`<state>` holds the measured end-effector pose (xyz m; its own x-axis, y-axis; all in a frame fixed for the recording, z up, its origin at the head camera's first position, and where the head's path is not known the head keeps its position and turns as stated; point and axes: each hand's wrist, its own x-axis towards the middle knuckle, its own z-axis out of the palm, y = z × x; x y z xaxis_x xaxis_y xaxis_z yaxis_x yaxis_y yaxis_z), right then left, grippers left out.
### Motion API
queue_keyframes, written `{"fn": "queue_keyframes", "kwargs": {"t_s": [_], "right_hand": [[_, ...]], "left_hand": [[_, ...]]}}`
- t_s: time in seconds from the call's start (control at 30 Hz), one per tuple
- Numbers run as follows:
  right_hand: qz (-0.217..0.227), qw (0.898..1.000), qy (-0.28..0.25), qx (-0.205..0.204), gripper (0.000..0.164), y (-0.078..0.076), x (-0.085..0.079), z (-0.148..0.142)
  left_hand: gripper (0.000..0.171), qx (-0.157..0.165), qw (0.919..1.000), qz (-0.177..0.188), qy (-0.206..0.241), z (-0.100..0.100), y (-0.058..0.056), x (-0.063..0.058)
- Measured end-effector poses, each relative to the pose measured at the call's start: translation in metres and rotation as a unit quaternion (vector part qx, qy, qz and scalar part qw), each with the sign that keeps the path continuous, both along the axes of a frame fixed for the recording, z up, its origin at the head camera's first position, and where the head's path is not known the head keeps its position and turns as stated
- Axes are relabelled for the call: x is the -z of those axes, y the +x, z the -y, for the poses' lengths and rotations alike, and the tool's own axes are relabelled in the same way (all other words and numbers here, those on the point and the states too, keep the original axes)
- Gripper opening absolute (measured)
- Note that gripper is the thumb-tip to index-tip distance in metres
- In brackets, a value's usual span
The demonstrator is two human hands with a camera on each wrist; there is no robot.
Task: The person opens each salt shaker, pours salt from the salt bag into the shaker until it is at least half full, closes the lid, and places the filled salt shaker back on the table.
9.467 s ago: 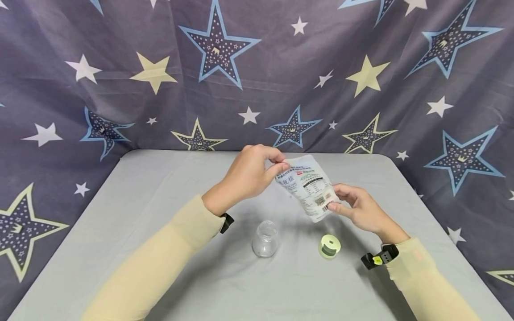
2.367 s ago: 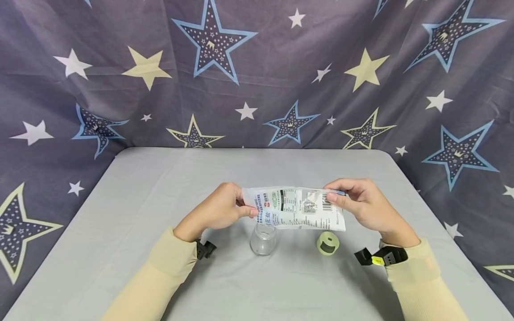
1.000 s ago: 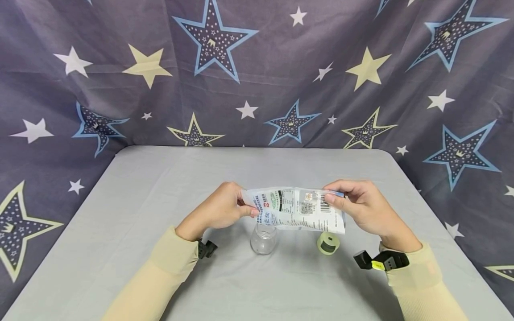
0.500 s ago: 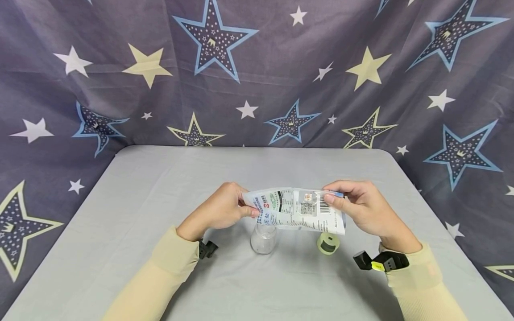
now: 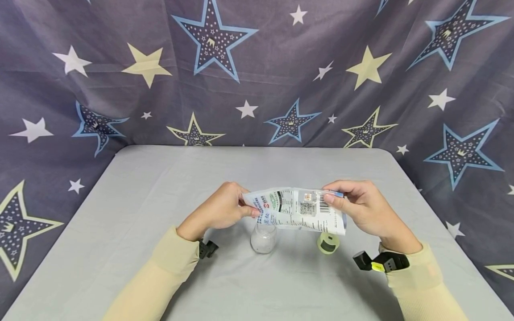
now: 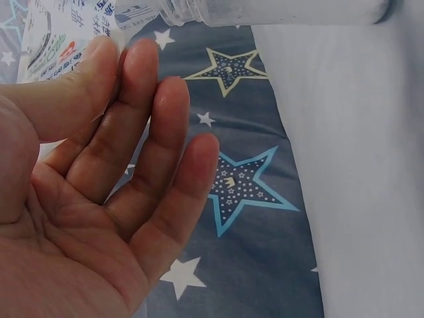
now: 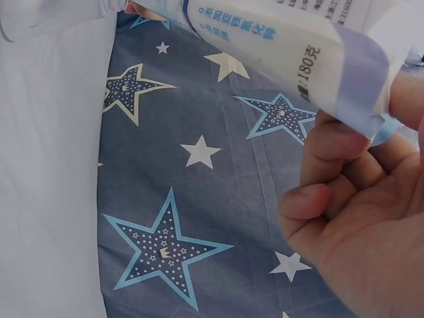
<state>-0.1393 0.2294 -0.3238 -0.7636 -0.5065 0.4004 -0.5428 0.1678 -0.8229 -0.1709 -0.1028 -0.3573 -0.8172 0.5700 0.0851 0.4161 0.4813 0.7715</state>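
Note:
Both hands hold a printed white salt bag [image 5: 297, 209] sideways above the table. My left hand [image 5: 222, 207] pinches its left, mouth end between thumb and fingers. At the other end my right hand [image 5: 361, 207] grips the bag's right corner, thumb on the barcode side. Below the bag's left end a small clear glass jar [image 5: 263, 240] stands upright, whitish inside, its mouth overlapped by the bag. In the left wrist view the bag's end lies right at the jar's neck [image 6: 182, 10]. The right wrist view shows the bag's base [image 7: 361, 76] marked 180 grams.
A pale green round lid [image 5: 328, 243] with a dark patch lies on the grey table [image 5: 168, 174], right of the jar and just below the bag. A dark star-patterned curtain [image 5: 257, 71] hangs behind and beside the table.
Earlier the bag was held up and tilted, away from the jar; it has been lowered and laid sideways over it. The jar, clear before, has turned whitish inside. Hands barely moved over the last second.

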Motion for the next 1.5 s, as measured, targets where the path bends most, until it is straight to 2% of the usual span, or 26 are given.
{"fn": "queue_keyframes", "kwargs": {"t_s": [0.43,0.67,0.83,1.07,1.33,1.5], "right_hand": [[-0.01,1.0,0.002,0.009,0.019,0.0049,-0.0029,0.0012],[0.002,0.999,0.023,0.024,0.018,0.0056,-0.0044,-0.0002],[-0.001,1.0,0.001,0.019,0.018,0.0071,-0.0045,0.0017],[-0.041,0.999,-0.027,0.012,0.022,0.0079,-0.0032,0.0045],[-0.083,0.996,0.019,0.04,0.025,0.0072,-0.0027,0.0033],[-0.102,0.993,0.02,0.047,0.025,0.0068,-0.0025,0.0052]], "left_hand": [[0.009,0.005,1.0,0.001,0.007,0.0034,-0.0015,0.0002],[0.011,0.002,1.0,0.002,0.002,0.0025,-0.0029,0.0017],[0.013,-0.002,1.0,0.005,-0.001,0.002,-0.0033,0.0014],[0.012,-0.003,1.0,0.009,0.0,0.0033,-0.0029,0.0012],[0.011,-0.002,0.9999,0.014,0.004,0.0049,-0.0029,0.0005],[0.011,-0.002,0.9998,0.021,0.003,0.0052,-0.0029,-0.0001]]}}
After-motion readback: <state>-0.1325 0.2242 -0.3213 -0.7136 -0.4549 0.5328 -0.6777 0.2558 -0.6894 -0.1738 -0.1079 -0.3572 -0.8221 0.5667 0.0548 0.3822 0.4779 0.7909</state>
